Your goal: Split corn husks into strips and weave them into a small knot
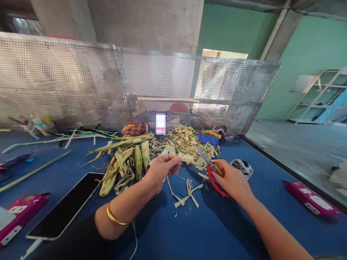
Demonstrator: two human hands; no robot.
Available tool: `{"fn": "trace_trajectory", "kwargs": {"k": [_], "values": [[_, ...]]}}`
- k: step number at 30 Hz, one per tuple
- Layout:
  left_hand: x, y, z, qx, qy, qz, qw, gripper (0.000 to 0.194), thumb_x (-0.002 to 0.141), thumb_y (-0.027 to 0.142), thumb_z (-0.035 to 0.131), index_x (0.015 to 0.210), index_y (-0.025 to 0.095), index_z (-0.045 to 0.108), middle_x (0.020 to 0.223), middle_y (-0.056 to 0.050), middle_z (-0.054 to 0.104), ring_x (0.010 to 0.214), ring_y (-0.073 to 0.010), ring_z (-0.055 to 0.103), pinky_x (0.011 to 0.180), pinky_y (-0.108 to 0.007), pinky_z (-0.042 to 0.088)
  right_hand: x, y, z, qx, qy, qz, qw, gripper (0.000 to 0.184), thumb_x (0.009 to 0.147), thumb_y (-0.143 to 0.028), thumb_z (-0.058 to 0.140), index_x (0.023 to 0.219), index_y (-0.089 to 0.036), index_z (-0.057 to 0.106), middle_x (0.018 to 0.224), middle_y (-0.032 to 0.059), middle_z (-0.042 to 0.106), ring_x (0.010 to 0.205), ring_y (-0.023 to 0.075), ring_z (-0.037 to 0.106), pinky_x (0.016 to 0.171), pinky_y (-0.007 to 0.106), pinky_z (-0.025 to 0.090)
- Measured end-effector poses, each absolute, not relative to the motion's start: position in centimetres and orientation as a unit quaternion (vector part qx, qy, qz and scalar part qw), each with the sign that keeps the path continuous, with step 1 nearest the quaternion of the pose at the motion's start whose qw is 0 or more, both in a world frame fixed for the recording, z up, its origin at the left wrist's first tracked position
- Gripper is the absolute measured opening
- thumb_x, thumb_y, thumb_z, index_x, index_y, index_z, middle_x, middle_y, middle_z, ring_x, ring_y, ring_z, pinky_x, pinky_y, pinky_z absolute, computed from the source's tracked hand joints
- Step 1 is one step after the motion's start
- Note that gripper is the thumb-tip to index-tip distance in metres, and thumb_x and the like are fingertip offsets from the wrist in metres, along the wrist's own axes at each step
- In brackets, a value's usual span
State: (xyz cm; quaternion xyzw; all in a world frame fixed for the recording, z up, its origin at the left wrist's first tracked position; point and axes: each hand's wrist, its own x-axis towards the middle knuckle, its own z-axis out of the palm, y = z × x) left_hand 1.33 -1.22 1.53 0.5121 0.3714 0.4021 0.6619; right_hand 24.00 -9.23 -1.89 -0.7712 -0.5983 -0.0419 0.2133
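Observation:
In my right hand (230, 178) is a pair of scissors (203, 156) with red handles, its blades pointing up and left toward a heap of shredded corn husk (187, 142). My left hand (164, 169) is closed in a pinch; what lies between the fingertips is too small to make out. A thin husk strip (172, 189) shows just below that hand. On the blue table (184, 238), between and below both hands, lies a tied bunch of pale husk strips (189, 195). Whole dried corn husks (121, 166) are piled left of my left hand.
A tablet-like phone (67, 206) with a cable lies at left, near a magenta power strip (24, 216). Another power strip (311, 198) is at right. White cord (242, 168) lies coiled beyond my right hand. A perforated metal screen (162, 76) stands behind.

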Motion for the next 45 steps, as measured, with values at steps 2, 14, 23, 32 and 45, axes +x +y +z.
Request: {"fn": "trace_trajectory", "kwargs": {"k": [2,14,23,32,45], "values": [[1.0,-1.1,2.0,0.523,0.359,0.407,0.657,0.024,0.067,0.036,0.072,0.068,0.015,0.062,0.066,-0.001,0.062,0.060,-0.0084,0.054,0.056,-0.019,0.043,24.2,-11.6,-2.2,-0.785,-0.570,0.002,0.243,0.037,0.076,-0.037,0.052,0.110,-0.022,0.057,0.086,0.0033,0.071,0.077,0.0206,0.067,0.063,0.028,0.047],[1.5,-2.0,2.5,0.519,0.391,0.372,0.663,0.025,0.064,0.035,0.075,0.073,0.015,0.064,0.075,-0.005,0.070,0.068,-0.0126,0.063,0.065,-0.023,0.046,23.9,-18.3,-3.8,-0.763,-0.637,-0.045,0.100,0.023,0.081,-0.026,0.048,0.102,-0.022,0.054,0.084,0.0057,0.069,0.074,0.0224,0.065,0.060,0.028,0.041],[1.3,-1.7,1.9,0.470,0.404,0.359,0.698,0.017,0.066,0.021,0.076,0.077,0.013,0.066,0.069,-0.004,0.069,0.060,-0.0093,0.062,0.063,-0.021,0.050,21.8,-16.3,-0.9,-0.772,-0.631,0.002,-0.082,0.022,0.079,-0.012,0.048,0.095,-0.018,0.063,0.087,0.0133,0.066,0.071,0.0267,0.067,0.052,0.029,0.036],[1.3,-1.4,1.8,0.480,0.390,0.312,0.721,0.017,0.067,0.024,0.076,0.072,0.013,0.064,0.067,-0.004,0.067,0.059,-0.0099,0.060,0.064,-0.023,0.050,23.9,-11.7,-0.7,-0.720,-0.679,-0.135,-0.052,0.028,0.079,-0.001,0.042,0.092,-0.016,0.062,0.094,0.0117,0.061,0.064,0.0174,0.064,0.047,0.025,0.034],[2.2,-2.0,3.4,0.548,0.378,0.286,0.689,0.019,0.073,0.031,0.068,0.071,0.014,0.060,0.074,-0.004,0.065,0.057,-0.0089,0.056,0.050,-0.019,0.041,24.1,-10.4,-0.8,-0.699,-0.696,-0.157,-0.046,0.022,0.092,-0.012,0.038,0.093,-0.018,0.059,0.088,0.0044,0.062,0.071,0.0140,0.060,0.058,0.024,0.035]]}}
